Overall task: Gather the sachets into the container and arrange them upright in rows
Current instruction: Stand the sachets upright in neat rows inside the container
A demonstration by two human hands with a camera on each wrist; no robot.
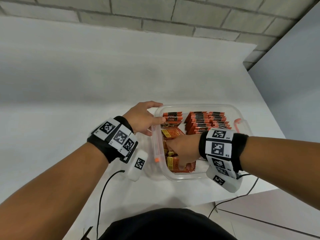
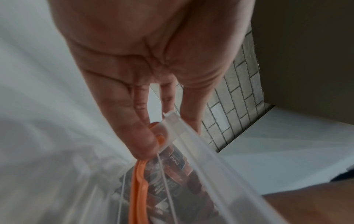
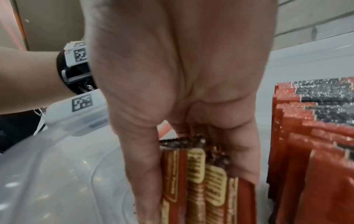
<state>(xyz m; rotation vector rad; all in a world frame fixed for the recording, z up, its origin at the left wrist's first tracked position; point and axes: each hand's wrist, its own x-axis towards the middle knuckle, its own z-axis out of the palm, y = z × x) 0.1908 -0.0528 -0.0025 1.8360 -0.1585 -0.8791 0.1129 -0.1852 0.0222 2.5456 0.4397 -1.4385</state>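
Palm-down right hand (image 1: 183, 149) grip clamps sachets (image 3: 206, 181) inside container (image 1: 181, 177); left hand (image 1: 143, 118) pinches its rim.
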